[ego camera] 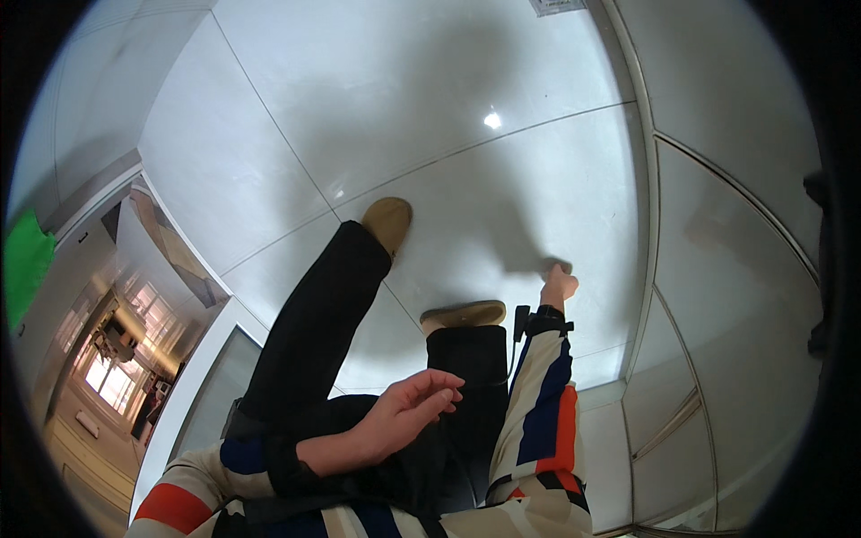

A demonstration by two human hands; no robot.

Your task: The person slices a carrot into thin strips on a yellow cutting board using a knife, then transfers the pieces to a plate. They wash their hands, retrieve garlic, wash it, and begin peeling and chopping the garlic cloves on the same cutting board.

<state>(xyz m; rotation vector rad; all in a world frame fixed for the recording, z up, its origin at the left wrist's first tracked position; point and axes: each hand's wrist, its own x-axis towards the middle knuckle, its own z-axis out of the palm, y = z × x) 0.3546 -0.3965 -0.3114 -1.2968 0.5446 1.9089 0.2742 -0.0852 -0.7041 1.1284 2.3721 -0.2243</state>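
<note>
My left hand [410, 410] hovers over my black trousers [303, 323], its fingers loosely curled and nothing seen in it. Down near the tiled floor [437, 222] is my right hand [559, 284], at the end of an outstretched arm. Its fingers are bent and point away from me. Whether they hold something small is too indistinct to tell. A black band with a small device [521, 323] and a thin cable sits at my right wrist. Tan shoes [388, 225] are on my feet, one forward at the left and one nearer the right hand.
Glossy tiled walls [726, 255] rise on the right. At the left a white door frame [232, 309] borders an opening with cabinets and a window beyond. A green cloth-like thing [27, 262] shows at the left rim. A floor drain cover or similar grey piece [557, 5] lies at the top.
</note>
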